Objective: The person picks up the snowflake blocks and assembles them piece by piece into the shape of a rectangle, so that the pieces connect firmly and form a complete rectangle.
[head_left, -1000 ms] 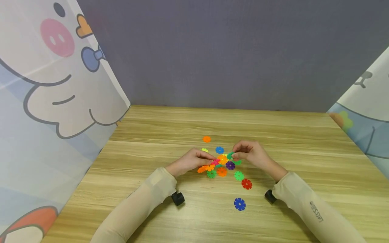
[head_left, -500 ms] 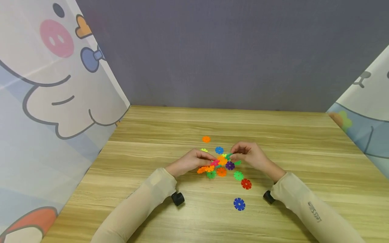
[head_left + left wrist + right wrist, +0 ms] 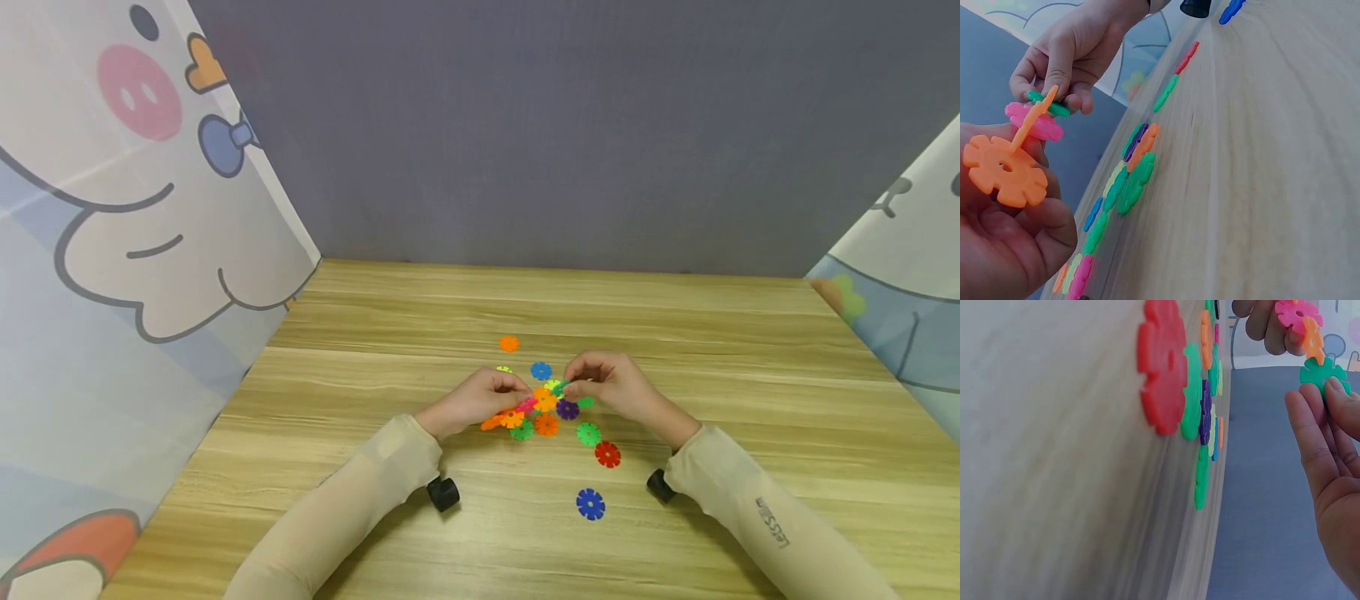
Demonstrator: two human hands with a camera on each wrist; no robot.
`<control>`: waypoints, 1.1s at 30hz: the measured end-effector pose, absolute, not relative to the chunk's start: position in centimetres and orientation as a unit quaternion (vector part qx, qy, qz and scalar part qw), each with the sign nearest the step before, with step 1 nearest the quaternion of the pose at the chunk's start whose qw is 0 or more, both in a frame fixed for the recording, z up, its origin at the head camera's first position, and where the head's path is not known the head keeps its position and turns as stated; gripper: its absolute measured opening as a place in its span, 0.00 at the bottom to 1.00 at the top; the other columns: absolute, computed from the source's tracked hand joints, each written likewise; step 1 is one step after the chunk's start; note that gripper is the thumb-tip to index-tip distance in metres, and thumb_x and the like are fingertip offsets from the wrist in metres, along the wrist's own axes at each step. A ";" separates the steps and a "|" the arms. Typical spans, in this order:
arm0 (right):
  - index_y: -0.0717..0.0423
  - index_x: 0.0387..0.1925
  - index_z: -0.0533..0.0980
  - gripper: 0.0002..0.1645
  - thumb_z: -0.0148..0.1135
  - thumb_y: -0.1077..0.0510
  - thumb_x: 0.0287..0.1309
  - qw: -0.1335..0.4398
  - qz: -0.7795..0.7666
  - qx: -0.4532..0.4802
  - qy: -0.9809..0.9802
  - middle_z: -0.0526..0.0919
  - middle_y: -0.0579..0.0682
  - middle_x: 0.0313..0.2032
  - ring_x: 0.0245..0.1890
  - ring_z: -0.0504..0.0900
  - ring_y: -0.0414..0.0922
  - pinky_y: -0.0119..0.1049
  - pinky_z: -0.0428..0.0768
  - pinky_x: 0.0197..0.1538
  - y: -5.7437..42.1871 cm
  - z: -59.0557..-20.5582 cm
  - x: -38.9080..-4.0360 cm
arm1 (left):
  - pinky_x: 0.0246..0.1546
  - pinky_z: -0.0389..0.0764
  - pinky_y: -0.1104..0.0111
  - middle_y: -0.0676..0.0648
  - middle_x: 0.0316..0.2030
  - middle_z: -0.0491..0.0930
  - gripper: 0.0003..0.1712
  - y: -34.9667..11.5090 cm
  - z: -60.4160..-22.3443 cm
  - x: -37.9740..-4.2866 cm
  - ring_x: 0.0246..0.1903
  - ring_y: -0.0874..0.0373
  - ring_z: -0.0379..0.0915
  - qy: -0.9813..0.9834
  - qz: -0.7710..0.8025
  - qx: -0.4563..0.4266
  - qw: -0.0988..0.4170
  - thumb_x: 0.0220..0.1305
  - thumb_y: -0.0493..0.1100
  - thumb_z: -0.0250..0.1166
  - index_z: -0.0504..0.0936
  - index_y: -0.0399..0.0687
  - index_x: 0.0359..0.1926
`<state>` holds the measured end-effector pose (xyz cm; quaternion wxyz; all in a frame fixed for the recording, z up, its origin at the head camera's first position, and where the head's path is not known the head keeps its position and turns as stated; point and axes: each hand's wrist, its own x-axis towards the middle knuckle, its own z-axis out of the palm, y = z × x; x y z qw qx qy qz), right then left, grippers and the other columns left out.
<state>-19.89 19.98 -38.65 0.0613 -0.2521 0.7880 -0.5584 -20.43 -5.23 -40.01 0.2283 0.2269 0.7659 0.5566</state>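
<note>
In the head view my left hand [image 3: 480, 402] grips a joined chain of notched plastic building discs above the table. The chain has a pink disc [image 3: 527, 404], an orange disc [image 3: 545, 399] to its right and more orange at its left end. Close up in the left wrist view, one orange disc [image 3: 985, 164] faces the camera. My right hand [image 3: 611, 385] pinches a green disc [image 3: 1321, 374] between thumb and fingers. Its notched edge meets the upright orange disc [image 3: 1313, 342] of the chain in the right wrist view.
Loose discs lie around the hands on the wooden table [image 3: 360, 333]: purple [image 3: 567, 409], light green [image 3: 588, 433], red [image 3: 608, 454], dark blue [image 3: 591, 504], light blue [image 3: 541, 371], and several others. A grey panel [image 3: 525, 133] stands behind, with printed walls at both sides.
My right hand has shifted a little to the left, bringing the green disc against the chain's orange disc. The left hand and chain have tilted slightly; the loose discs stay put.
</note>
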 end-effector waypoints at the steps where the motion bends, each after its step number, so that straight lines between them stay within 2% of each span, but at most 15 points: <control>1: 0.68 0.35 0.80 0.03 0.65 0.74 0.58 0.061 -0.556 -0.251 0.790 0.83 0.60 0.33 0.31 0.85 0.44 0.47 0.87 0.38 19.9 -38.6 -19.9 | 0.44 0.80 0.70 0.45 0.43 0.84 0.12 -5.2 -40.0 -20.4 0.40 0.62 0.77 0.767 0.556 0.224 0.230 0.74 0.36 0.57 0.84 0.33 0.46; 12: 0.63 0.33 0.81 0.05 0.66 0.73 0.58 0.045 -0.531 -0.250 0.808 0.84 0.57 0.32 0.30 0.83 0.41 0.47 0.86 0.37 19.9 -38.4 -19.7 | 0.31 0.73 0.74 0.50 0.33 0.83 0.11 -4.8 -39.8 -20.4 0.29 0.64 0.70 0.749 0.579 0.220 0.235 0.74 0.37 0.57 0.83 0.31 0.41; 20: 0.64 0.33 0.81 0.04 0.65 0.73 0.59 0.025 -0.521 -0.238 0.820 0.85 0.55 0.31 0.30 0.85 0.43 0.48 0.86 0.35 19.9 -38.2 -19.5 | 0.36 0.77 0.75 0.43 0.40 0.83 0.10 -4.3 -39.8 -20.3 0.33 0.65 0.73 0.729 0.613 0.203 0.227 0.73 0.32 0.56 0.82 0.27 0.42; 28: 0.61 0.33 0.82 0.05 0.66 0.72 0.59 0.008 -0.505 -0.248 0.827 0.86 0.52 0.31 0.30 0.84 0.42 0.47 0.86 0.35 19.5 -38.3 -19.6 | 0.34 0.75 0.74 0.50 0.35 0.82 0.11 -4.2 -39.7 -20.5 0.31 0.63 0.70 0.739 0.599 0.209 0.229 0.74 0.33 0.56 0.82 0.29 0.42; 33: 0.65 0.34 0.81 0.05 0.64 0.74 0.60 0.035 -0.514 -0.242 0.822 0.85 0.55 0.32 0.31 0.86 0.47 0.48 0.87 0.37 19.5 -37.9 -19.8 | 0.36 0.76 0.74 0.51 0.36 0.81 0.11 -4.4 -39.7 -20.6 0.33 0.63 0.71 0.733 0.596 0.209 0.252 0.75 0.33 0.54 0.81 0.29 0.43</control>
